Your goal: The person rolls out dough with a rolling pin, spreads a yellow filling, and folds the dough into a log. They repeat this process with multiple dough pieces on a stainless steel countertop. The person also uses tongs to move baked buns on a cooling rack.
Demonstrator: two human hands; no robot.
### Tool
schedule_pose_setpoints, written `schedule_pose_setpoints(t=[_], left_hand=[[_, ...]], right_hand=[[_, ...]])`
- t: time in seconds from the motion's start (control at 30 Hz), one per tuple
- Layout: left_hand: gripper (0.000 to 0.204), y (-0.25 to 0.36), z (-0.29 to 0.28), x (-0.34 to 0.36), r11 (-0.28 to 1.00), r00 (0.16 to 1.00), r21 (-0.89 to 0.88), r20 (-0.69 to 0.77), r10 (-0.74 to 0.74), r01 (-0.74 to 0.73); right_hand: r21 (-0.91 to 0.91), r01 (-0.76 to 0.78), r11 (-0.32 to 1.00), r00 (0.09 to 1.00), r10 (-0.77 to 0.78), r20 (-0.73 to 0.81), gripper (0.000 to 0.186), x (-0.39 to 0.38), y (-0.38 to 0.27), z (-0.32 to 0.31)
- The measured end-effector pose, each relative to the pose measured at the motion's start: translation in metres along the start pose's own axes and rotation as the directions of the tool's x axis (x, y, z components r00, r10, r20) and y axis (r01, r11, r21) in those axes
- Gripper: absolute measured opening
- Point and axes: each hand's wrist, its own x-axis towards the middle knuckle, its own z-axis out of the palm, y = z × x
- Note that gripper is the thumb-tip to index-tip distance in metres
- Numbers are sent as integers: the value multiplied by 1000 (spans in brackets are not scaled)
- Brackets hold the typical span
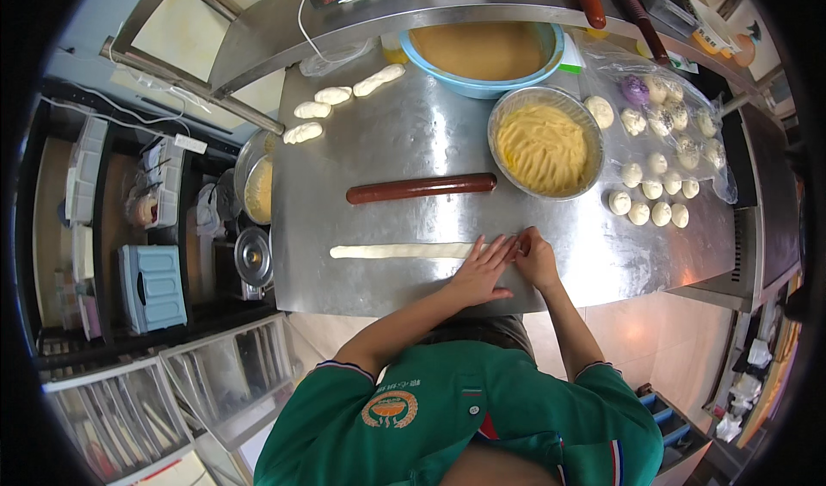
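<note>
A long pale rope of dough lies crosswise on the steel table in front of me. My left hand rests flat over its right part, fingers stretched out. At the right end, my right hand has thumb and fingers pinched together on the dough; the tip is hidden in them. Both hands nearly touch each other. Beyond the rope lies a red-brown rolling pin, apart from it. Farther to the right, a round metal bowl holds a smooth yellow mixture.
Several shaped dough pieces lie at the far left of the steel table. A blue basin of tan mixture stands at the back. Several round buns sit at right, some under plastic film. A shelf overhangs the back.
</note>
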Motion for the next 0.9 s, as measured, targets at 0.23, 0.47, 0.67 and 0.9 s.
schedule_pose_setpoints(t=[0.23,0.47,0.67,0.9], left_hand=[[94,40,14,35,993,993,-65,-58,-103,99],[88,-44,-12,-59,923,912,-365,-327,-247,120],[95,-148,-70,-222,889,851,-45,-272,-449,455],[91,-196,-62,-269,942,866,-25,-387,-317,334]], right_hand=[[-1,97,995,990,-97,-100,21,1,1,-34],[683,-725,86,652,-235,721,31,17,-43,-16],[356,-190,915,895,12,446,22,36,-72,46],[-728,281,625,920,-392,20,44,99,-156,125]])
